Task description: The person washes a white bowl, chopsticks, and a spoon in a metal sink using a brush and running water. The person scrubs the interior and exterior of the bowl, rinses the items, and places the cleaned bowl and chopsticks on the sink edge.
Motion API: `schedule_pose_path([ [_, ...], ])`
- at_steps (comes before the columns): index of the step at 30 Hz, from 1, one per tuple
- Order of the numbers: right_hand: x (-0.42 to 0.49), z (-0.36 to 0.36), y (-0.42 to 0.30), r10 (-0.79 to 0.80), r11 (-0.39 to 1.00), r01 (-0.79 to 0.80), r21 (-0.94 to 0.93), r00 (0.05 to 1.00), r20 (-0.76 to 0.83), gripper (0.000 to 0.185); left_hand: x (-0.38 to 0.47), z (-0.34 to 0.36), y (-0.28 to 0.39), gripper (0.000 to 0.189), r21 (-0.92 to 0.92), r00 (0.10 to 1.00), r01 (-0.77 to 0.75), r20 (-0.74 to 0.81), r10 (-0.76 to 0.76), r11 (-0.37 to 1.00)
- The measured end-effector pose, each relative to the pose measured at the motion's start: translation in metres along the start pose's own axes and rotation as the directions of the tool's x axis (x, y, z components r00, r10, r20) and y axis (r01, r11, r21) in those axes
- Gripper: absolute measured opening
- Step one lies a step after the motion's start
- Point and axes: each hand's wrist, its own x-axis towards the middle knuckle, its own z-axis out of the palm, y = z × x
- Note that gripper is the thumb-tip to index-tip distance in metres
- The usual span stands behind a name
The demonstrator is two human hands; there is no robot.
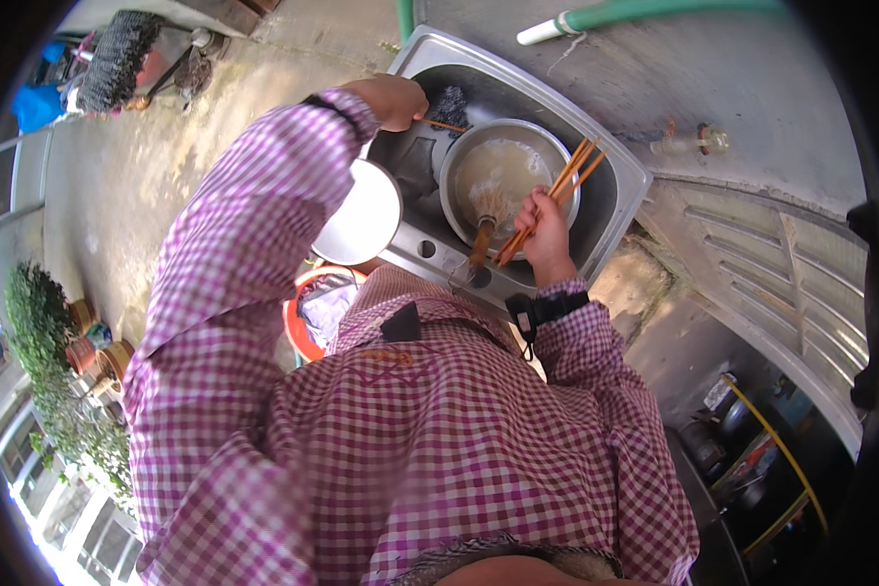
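My left hand (390,102) is over the far left part of a stainless steel sink (516,67), its fingers pinching a single thin wooden chopstick (445,126). Inside the sink a round metal pot (450,212) holds cloudy water. Above the pot's near right rim, my right hand (546,231) grips a bundle of wooden chopsticks (582,162), which stick out on both sides of the fist. A brush with pale bristles (489,196) leans in the pot, its brown handle resting over the near rim. Beyond the chopstick in my left hand lies a dark, curly scouring pad (451,105).
A round, bright white object (362,212) is at the sink's near left edge. Below it stands an orange-red tub (293,322) with cloth inside. A green pipe (630,16) runs along the wall, and a glass bottle (712,139) lies right of the sink. Potted plants (40,315) stand far left.
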Motion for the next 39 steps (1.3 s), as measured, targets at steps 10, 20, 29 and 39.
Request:
schedule_pose_path([
  [10,-0.049,-0.074,-0.016,-0.163,0.928,0.122,-0.352,0.983,-0.090,0.016,0.210,0.143,-0.041,0.043,0.337,0.793,0.015,0.569,-0.217,0.941],
  [20,-0.045,-0.083,-0.003,-0.206,0.901,0.141,-0.410,0.971,-0.119,0.018,0.162,0.114,-0.018,0.022,0.286,0.936,-0.028,0.343,-0.074,0.958],
  [29,-0.014,0.028,-0.041,-0.470,0.331,0.630,-0.703,0.756,0.456,0.031,-0.006,-0.029,0.087,0.010,0.235,0.958,-0.254,0.197,0.210,0.938],
  [39,-0.035,0.098,-0.027,-0.149,0.162,0.688,-0.707,0.725,0.672,0.035,-0.137,-0.010,0.101,0.024,-0.433,0.902,-0.380,-0.369,0.224,0.817],
])
